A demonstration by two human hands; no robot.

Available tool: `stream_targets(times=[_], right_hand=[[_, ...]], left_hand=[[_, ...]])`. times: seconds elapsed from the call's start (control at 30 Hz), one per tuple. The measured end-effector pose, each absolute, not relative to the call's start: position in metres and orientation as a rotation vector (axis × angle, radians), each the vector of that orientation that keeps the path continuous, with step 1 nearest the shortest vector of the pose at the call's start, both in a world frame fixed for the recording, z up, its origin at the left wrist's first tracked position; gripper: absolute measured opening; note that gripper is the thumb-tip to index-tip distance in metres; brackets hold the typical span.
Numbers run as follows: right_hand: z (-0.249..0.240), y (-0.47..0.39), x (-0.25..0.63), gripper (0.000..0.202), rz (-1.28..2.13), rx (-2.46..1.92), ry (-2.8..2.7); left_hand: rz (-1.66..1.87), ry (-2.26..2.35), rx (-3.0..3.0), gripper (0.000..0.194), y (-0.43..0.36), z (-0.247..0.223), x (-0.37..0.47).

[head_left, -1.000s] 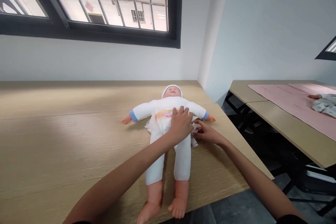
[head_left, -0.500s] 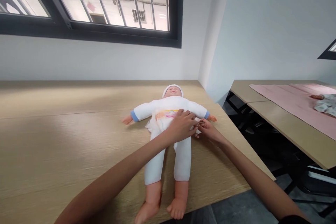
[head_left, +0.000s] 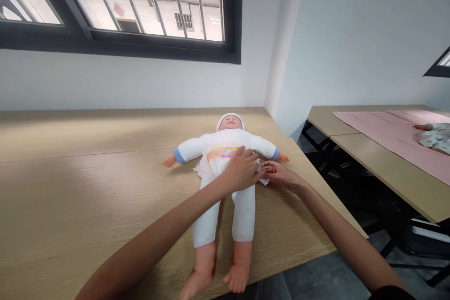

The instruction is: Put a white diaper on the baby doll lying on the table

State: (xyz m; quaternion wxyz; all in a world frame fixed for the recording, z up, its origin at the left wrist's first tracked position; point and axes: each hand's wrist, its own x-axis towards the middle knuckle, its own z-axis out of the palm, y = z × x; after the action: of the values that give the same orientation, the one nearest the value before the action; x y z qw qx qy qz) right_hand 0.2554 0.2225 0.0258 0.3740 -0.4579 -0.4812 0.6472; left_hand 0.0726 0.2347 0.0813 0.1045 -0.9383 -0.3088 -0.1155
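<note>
A baby doll (head_left: 228,138) in a white bodysuit with blue cuffs lies face up on the wooden table, feet toward me. Round its hips is a white diaper (head_left: 216,161) with a coloured print on the front band and frilled edges. My left hand (head_left: 243,168) lies over the diaper's front on the right, fingers bent and gripping it near its side. Close beside it, my right hand (head_left: 280,174) has its fingertips together at the diaper's frilled side edge. The fingers hide just how the edge is pinched.
The doll's table (head_left: 87,206) meets the wall below a barred window (head_left: 147,4). To the right, across a gap, another table (head_left: 383,173) bears a pink cloth (head_left: 379,136) and part of a second doll (head_left: 436,137).
My right hand has shifted slightly left and its fingers have straightened along the diaper's side. More of the frilled edge shows below them. The left hand keeps its place.
</note>
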Motion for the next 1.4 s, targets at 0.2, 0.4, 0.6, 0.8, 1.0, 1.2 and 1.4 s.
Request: stream_targets(times=[0.2,0.4,0.6,0.8,1.0,1.2,1.4], right_hand=[[0.04,0.223,0.258,0.031,1.708,-1.225,-1.049],[0.039,0.23,0.263,0.019,1.61,-1.107,-0.998],[0.022,0.239,0.264,0.024,1.516,-1.065,-0.894],[0.033,0.233,0.262,0.029,1.497,-1.043,-0.829],[0.044,0.225,0.261,0.033,1.565,-0.905,-0.908],[0.041,0.226,0.259,0.033,1.565,-0.864,-0.898],[0.042,0.224,0.257,0.039,1.569,-0.846,-0.898]], left_hand=[[-0.344,-0.905,-2.735,0.028,0.235,0.079,0.073],[-0.383,-0.942,-2.671,0.029,0.233,0.08,0.074],[-0.388,-0.873,-2.722,0.03,0.233,0.08,0.073],[-0.389,-0.901,-2.704,0.04,0.234,0.076,0.074],[-0.348,-0.874,-2.685,0.042,0.232,0.075,0.075],[-0.435,-0.779,-2.517,0.031,0.225,0.077,0.08],[-0.4,-0.717,-2.57,0.041,0.232,0.072,0.079]])
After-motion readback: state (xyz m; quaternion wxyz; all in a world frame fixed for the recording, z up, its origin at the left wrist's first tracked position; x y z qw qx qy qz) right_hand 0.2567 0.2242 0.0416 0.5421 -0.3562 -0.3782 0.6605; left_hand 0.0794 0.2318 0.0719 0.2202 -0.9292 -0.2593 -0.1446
